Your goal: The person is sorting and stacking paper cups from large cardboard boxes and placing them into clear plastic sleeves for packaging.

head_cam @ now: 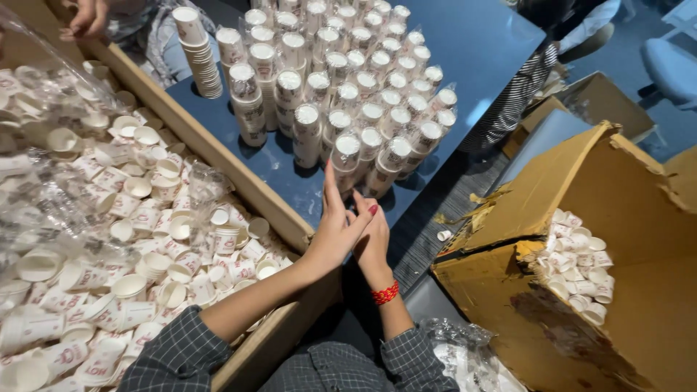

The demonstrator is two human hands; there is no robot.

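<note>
My left hand (335,225) and my right hand (375,241) are pressed together in front of me, fingers pointing up and away, over the near edge of a dark blue table (479,51). Neither holds anything that I can see. A red bead bracelet (385,293) circles my right wrist. Just beyond my fingertips stand many stacks of small white paper cups (341,87), packed close on the table. To my left a long cardboard box (218,156) is full of loose paper cups (131,218) with red print and crumpled clear plastic.
A torn cardboard box (581,290) at the right holds more small cups (577,265). Another person's hand (87,16) rests at the top left by the long box. A single cup (443,235) lies on the floor. Clear plastic wrap (468,356) sits near my right elbow.
</note>
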